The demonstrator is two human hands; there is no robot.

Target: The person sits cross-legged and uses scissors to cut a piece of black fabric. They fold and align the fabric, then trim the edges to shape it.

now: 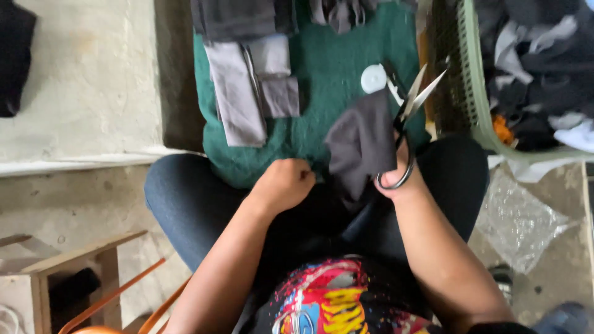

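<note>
The right hand (pixel 402 176) is closed through the dark loop handles of a pair of steel scissors (pixel 413 102), whose two bright, pointed blades stand apart in a narrow V aimed up toward the basket. Against the same hand hangs a limp, matte piece of dark grey cloth (pixel 360 143), roughly rectangular with a soft, curling lower edge; it droops over the lap just beside the scissor handles. The left hand (pixel 283 184) is curled into a loose fist at the near edge of the cloth; whether it pinches a corner of it cannot be told.

Under both hands lies a nubby, towel-like green cloth pad (pixel 337 62), spread across the knees of dark blue trousers (pixel 185 198). On the pad's far left side sit flat, smooth strips of light grey fabric (pixel 238 93), laid side by side and overlapping, with darker folded pieces above them. A small round white plastic disc (pixel 373 78) rests on the pad just beside the scissor blades.

To the right, a pale green plastic mesh basket (pixel 473 80) stands close to the blade tips, heaped with mixed dark and white fabric scraps (pixel 544 74). Crinkled clear plastic wrap (pixel 523 222) lies on the concrete floor below it. To the left the floor is rough and pale, with a wooden stool frame (pixel 74 260) near the knee.
</note>
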